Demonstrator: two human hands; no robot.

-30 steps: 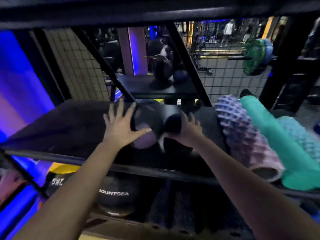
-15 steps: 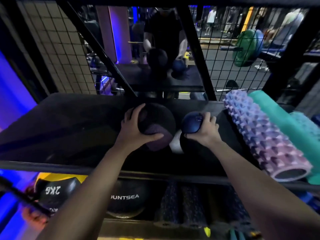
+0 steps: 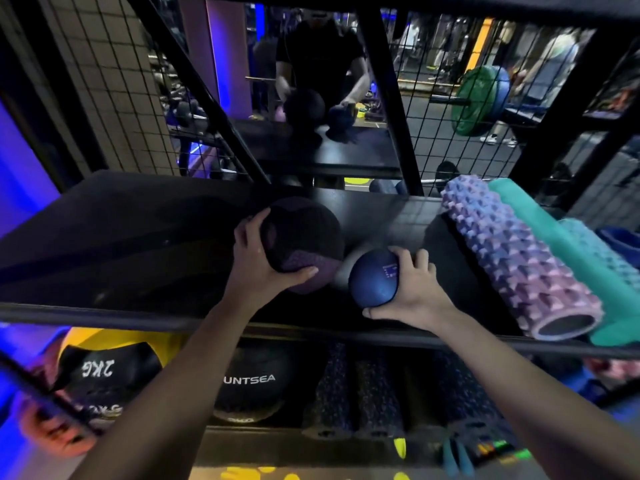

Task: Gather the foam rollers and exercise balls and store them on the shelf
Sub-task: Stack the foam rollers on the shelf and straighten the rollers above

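My left hand (image 3: pixel 258 265) grips a black and purple exercise ball (image 3: pixel 303 242) that sits on the dark middle shelf (image 3: pixel 121 237). Just to its right, my right hand (image 3: pixel 412 289) holds a smaller blue ball (image 3: pixel 374 277) over the shelf's front part. A knobbly purple-pink foam roller (image 3: pixel 512 258) lies on the right of the same shelf, with a smooth teal roller (image 3: pixel 568 244) and a knobbly light-blue roller (image 3: pixel 609 254) beside it.
The shelf below holds a yellow and black 2KG ball (image 3: pixel 104 372), a black branded ball (image 3: pixel 252 382) and several dark speckled rollers (image 3: pixel 353 389). Black diagonal braces (image 3: pixel 391 98) and wire mesh back the shelf, with a mirror behind. The shelf's front rail (image 3: pixel 104 315) runs below my wrists.
The view has moved closer and lower to the shelf. My left hand went from spread fingers to gripping the black ball. The blue ball in my right hand came forward and shows more.
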